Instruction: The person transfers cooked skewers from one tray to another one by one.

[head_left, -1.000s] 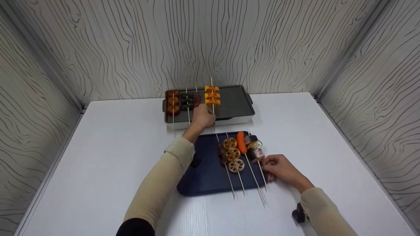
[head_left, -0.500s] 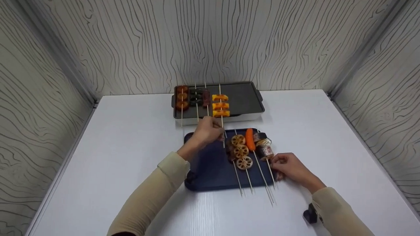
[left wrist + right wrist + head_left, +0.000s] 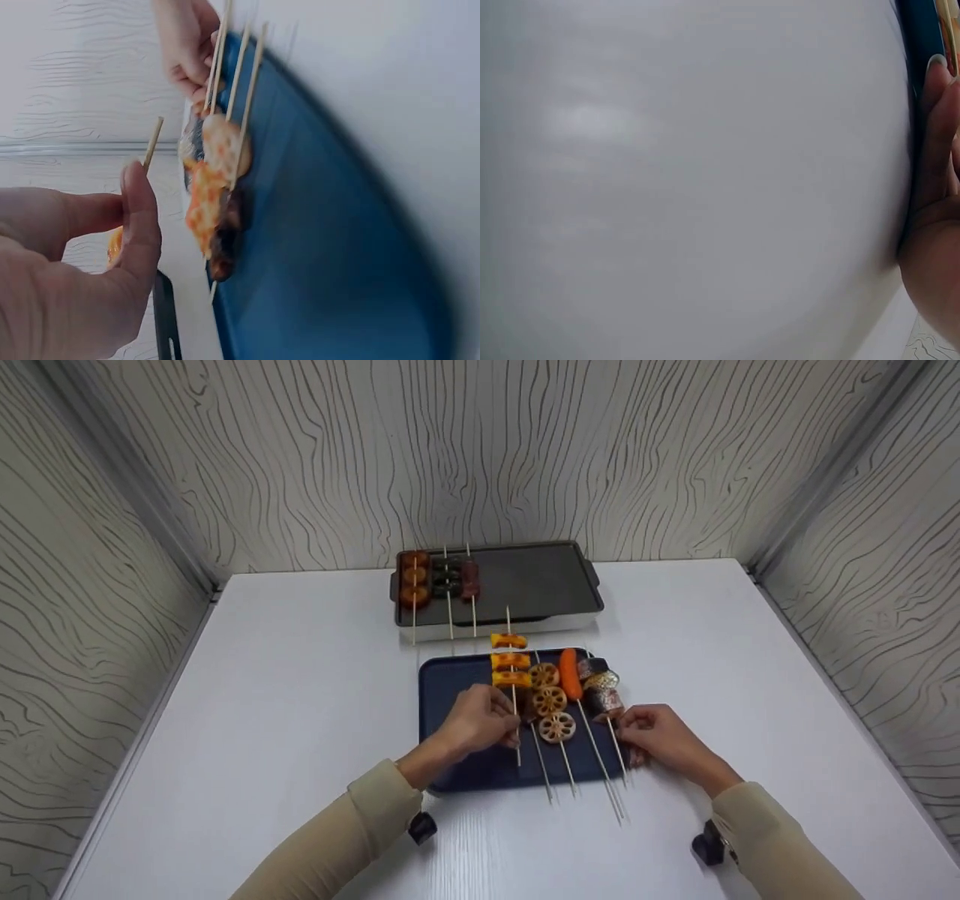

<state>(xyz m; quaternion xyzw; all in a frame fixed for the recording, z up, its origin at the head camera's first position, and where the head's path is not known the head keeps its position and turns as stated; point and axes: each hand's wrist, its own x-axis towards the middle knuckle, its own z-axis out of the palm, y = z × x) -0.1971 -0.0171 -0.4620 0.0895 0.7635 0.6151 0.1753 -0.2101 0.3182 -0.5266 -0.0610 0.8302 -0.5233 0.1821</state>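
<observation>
My left hand point(image 3: 476, 721) pinches the stick of a skewer with three yellow-orange pieces point(image 3: 511, 661) between thumb and fingers. It is over the blue tray point(image 3: 452, 675), its pieces overlapping the far rim in the head view. In the left wrist view the stick's end point(image 3: 154, 142) pokes past my fingertips. At the tray's right edge my right hand point(image 3: 664, 739) grips the rim with curled fingers, close beside the fish skewer point(image 3: 602, 699). Also on the tray lie a lotus root skewer point(image 3: 550, 700), an orange sausage skewer point(image 3: 570, 675) and a dark meat skewer point(image 3: 223, 251), partly hidden.
A dark griddle point(image 3: 536, 577) on a pale base stands behind the tray, against the wood-patterned wall point(image 3: 480, 450). On its left side lie skewers of round brown slices point(image 3: 414, 577), dark green pieces point(image 3: 448, 577) and reddish meat point(image 3: 469, 579). The white table point(image 3: 322, 660) surrounds both.
My left hand has drawn the yellow-orange skewer off the griddle and toward me, over the blue tray. My right hand stays at the tray's right edge. The head view has shifted slightly.
</observation>
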